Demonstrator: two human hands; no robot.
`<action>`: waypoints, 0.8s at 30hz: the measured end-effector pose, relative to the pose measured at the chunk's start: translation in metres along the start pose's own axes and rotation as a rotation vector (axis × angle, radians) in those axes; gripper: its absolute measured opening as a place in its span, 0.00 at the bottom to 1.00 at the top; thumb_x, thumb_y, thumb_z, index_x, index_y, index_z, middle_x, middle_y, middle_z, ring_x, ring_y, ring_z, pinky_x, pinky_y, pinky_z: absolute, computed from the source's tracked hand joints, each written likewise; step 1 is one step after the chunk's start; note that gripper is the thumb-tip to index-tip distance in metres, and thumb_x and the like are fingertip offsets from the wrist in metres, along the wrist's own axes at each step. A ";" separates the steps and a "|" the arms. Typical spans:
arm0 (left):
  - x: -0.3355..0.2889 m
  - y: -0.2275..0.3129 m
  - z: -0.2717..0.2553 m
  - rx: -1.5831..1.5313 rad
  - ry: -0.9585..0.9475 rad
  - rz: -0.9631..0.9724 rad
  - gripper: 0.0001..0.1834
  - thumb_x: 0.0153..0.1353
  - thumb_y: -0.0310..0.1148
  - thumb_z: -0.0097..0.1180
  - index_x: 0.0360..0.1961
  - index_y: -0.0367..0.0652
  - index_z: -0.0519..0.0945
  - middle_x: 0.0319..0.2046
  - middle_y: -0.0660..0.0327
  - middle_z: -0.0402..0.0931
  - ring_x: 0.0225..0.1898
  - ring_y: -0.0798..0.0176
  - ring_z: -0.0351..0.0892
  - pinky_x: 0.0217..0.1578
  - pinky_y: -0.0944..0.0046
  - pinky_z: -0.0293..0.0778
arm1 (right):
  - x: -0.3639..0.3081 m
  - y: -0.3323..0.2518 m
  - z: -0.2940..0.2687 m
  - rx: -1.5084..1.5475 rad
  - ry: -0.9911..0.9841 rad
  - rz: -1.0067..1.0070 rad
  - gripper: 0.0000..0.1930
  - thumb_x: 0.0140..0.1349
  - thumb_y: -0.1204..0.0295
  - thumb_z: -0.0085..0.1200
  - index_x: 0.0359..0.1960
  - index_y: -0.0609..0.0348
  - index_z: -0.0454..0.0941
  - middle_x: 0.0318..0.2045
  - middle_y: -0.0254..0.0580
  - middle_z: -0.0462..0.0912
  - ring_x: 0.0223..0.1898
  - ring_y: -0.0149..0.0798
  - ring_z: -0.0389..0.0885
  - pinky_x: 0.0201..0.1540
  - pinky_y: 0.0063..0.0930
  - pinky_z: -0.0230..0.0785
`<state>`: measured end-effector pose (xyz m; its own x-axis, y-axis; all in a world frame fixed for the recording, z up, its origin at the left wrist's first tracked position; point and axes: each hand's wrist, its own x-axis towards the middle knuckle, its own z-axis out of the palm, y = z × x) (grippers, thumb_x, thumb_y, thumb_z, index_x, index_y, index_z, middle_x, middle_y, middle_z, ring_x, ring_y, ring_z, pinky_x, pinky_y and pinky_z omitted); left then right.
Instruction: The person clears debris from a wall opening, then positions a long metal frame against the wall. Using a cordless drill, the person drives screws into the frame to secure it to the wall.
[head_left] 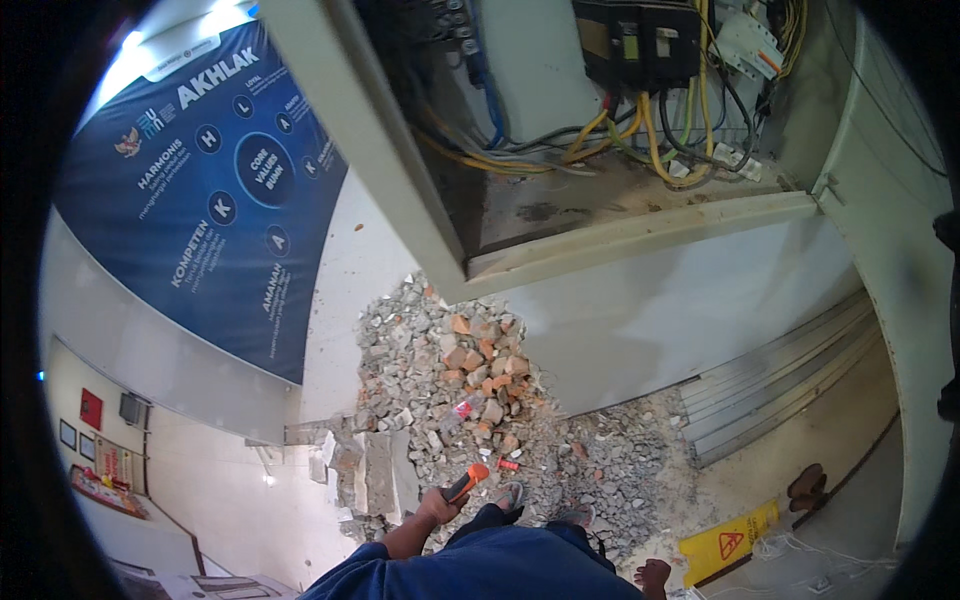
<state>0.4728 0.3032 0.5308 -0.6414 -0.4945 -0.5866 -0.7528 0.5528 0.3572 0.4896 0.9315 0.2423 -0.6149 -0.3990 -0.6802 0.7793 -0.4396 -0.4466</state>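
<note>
My left hand (pixel 440 506) is wrapped round a short tool with an orange and black grip (pixel 467 482), held in front of my body over the rubble. The tool's exact kind does not show. At the lower right, my right hand (pixel 652 574) hangs low beside my blue top (pixel 480 568), its fingers curled in and nothing visible in them. Below and ahead lies a heap of broken concrete and brick pieces (pixel 455 365). A small red object (pixel 508 464) and a clear plastic bottle with a red label (pixel 462 409) lie in it.
Overhead is an open electrical cabinet (pixel 640 230) with yellow, blue and black cables (pixel 650 150); its door (pixel 880 200) stands at right. Concrete blocks (pixel 372 470) are left of my feet. Long metal channels (pixel 770 380), brown shoes (pixel 807 487) and a yellow warning sign (pixel 730 543) lie right.
</note>
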 end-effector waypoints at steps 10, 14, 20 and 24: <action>0.084 -0.033 -0.032 -0.017 -0.080 0.123 0.36 0.51 0.63 0.67 0.39 0.34 0.85 0.36 0.39 0.84 0.44 0.42 0.85 0.45 0.52 0.79 | -0.033 -0.035 0.176 -0.558 0.827 -0.158 0.12 0.68 0.69 0.52 0.34 0.67 0.78 0.20 0.50 0.83 0.12 0.39 0.79 0.13 0.32 0.74; 0.124 -0.063 -0.033 -0.087 -0.117 0.131 0.39 0.49 0.62 0.70 0.39 0.30 0.84 0.37 0.43 0.84 0.43 0.46 0.86 0.44 0.54 0.79 | -0.044 -0.028 0.224 -0.566 0.841 -0.204 0.11 0.68 0.70 0.52 0.37 0.67 0.80 0.20 0.50 0.83 0.15 0.39 0.81 0.15 0.32 0.76; 0.156 -0.095 -0.031 -0.123 -0.145 0.141 0.39 0.46 0.60 0.74 0.38 0.27 0.83 0.36 0.41 0.84 0.42 0.46 0.86 0.43 0.54 0.79 | -0.085 0.015 0.256 -0.896 0.808 -0.212 0.08 0.66 0.70 0.55 0.33 0.63 0.81 0.21 0.47 0.84 0.16 0.39 0.83 0.16 0.33 0.77; 0.156 -0.099 -0.033 0.045 -0.197 0.216 0.43 0.44 0.65 0.72 0.34 0.26 0.83 0.36 0.42 0.83 0.43 0.46 0.86 0.42 0.54 0.79 | -0.119 0.060 0.240 -1.356 0.622 -0.110 0.12 0.65 0.65 0.55 0.27 0.58 0.81 0.22 0.43 0.86 0.18 0.39 0.84 0.17 0.33 0.77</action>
<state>0.4420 0.1489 0.4281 -0.7420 -0.2247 -0.6316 -0.5917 0.6624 0.4594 0.5801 0.7594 0.4362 -0.7998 0.1361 -0.5846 0.4647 0.7569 -0.4595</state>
